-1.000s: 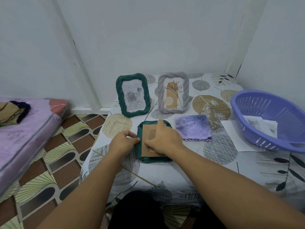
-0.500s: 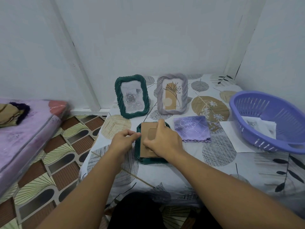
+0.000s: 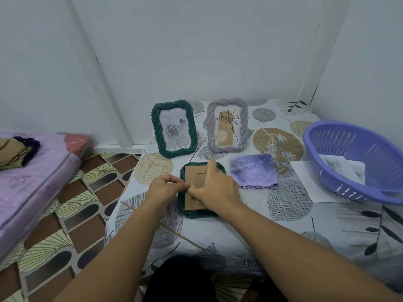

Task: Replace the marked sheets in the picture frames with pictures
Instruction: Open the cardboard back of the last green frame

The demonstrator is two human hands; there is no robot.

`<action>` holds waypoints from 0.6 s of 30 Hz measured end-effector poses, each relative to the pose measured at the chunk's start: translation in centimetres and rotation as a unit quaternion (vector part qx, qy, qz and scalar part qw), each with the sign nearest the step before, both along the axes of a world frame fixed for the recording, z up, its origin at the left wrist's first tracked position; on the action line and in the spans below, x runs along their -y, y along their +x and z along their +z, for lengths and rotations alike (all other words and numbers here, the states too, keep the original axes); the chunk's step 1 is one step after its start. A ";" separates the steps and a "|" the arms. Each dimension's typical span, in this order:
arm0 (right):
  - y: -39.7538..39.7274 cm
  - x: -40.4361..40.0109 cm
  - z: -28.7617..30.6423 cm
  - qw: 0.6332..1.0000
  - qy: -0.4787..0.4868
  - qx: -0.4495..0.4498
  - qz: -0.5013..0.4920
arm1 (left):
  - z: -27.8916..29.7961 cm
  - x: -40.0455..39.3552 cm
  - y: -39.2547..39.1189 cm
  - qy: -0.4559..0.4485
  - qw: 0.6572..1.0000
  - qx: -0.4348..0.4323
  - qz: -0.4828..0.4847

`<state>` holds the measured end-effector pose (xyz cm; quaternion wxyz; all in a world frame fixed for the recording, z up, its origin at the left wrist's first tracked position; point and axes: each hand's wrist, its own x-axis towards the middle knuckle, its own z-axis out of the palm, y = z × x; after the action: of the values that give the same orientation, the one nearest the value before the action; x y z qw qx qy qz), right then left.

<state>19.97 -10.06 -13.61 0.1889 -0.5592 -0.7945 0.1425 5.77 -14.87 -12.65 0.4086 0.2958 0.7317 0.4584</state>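
A dark green frame (image 3: 182,209) lies face down near the table's front edge, its brown cardboard back (image 3: 190,179) facing up. My left hand (image 3: 163,189) pinches at the frame's left edge with curled fingers. My right hand (image 3: 218,189) rests flat on the cardboard back, index finger stretched to the top edge and thumb at the left edge beside my left fingertips. Behind it stand a green frame (image 3: 174,129) holding a rose picture and a grey frame (image 3: 227,125) holding a plant drawing. What lies under my right palm is hidden.
A folded purple cloth (image 3: 253,174) lies right of the face-down frame. A purple basket (image 3: 357,153) at the right holds printed sheets (image 3: 344,171) and stands on a white sheet (image 3: 305,179). A mattress (image 3: 32,182) lies on the floor at the left. Walls close the back and right.
My left hand has slid right to the frame's left edge, where its fingers now meet my right thumb. The frame itself has stayed in place.
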 end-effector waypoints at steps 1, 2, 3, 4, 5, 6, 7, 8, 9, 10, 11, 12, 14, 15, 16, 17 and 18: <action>-0.1 -0.1 -0.1 1.000 -0.001 0.002 0.000 | 0.0 0.0 0.0 -0.002 1.000 -0.005 -0.002; -0.1 -0.1 -0.1 1.000 -0.001 0.002 -0.001 | -0.1 0.0 0.0 -0.002 1.000 -0.006 -0.002; -0.1 -0.1 -0.1 1.000 -0.001 -0.001 -0.001 | -0.2 0.0 -0.1 -0.002 1.000 -0.006 -0.003; -0.1 0.0 -0.1 1.000 0.000 -0.006 -0.002 | -0.1 0.0 0.0 -0.004 1.000 -0.003 -0.002; 0.0 0.1 0.0 1.000 0.003 -0.011 -0.003 | 0.0 0.0 0.0 -0.004 1.000 -0.001 -0.003; 0.1 0.1 0.0 1.000 0.007 -0.016 -0.004 | 0.0 0.1 0.0 -0.003 1.000 0.001 -0.007; 0.3 0.2 0.1 1.000 0.011 -0.019 -0.006 | 0.1 0.1 0.0 -0.001 1.000 0.003 -0.011; 0.3 0.2 0.1 1.000 0.015 -0.021 -0.007 | 0.2 0.1 0.0 0.001 1.000 0.005 -0.013; 0.3 0.3 0.1 1.000 0.017 -0.023 -0.008 | 0.1 0.2 -0.1 0.003 1.000 0.007 -0.014; 0.3 0.3 0.1 0.999 0.018 -0.025 -0.007 | 0.0 0.2 -0.2 0.004 1.000 0.007 -0.013; 0.3 0.3 0.0 0.999 0.019 -0.026 -0.007 | 0.1 0.2 -0.3 0.001 1.000 0.007 -0.012; 0.3 0.4 0.0 0.999 0.021 -0.028 -0.006 | 0.1 0.3 -0.4 -0.002 1.000 0.007 -0.012; 0.2 0.4 -0.1 0.999 0.024 -0.031 -0.005 | 0.1 0.3 -0.5 -0.008 1.000 0.011 -0.012; 0.2 0.4 -0.2 0.999 0.025 -0.033 -0.005 | 0.2 0.3 -0.5 -0.012 1.000 0.013 -0.013; 0.2 0.4 -0.2 0.999 0.026 -0.033 -0.004 | 0.3 0.2 -0.5 -0.017 1.000 0.015 -0.013; 0.2 0.4 -0.3 0.999 0.028 -0.034 -0.003 | 0.4 0.2 -0.4 -0.025 0.999 0.016 -0.012; 0.2 0.4 -0.3 0.999 0.030 -0.036 -0.003 | 0.5 0.1 -0.4 -0.033 0.999 0.015 -0.010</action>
<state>20.18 -10.47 -13.93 0.2341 -0.5499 -0.7898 0.1379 5.40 -15.01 -12.18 0.4341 0.2826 0.7370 0.4342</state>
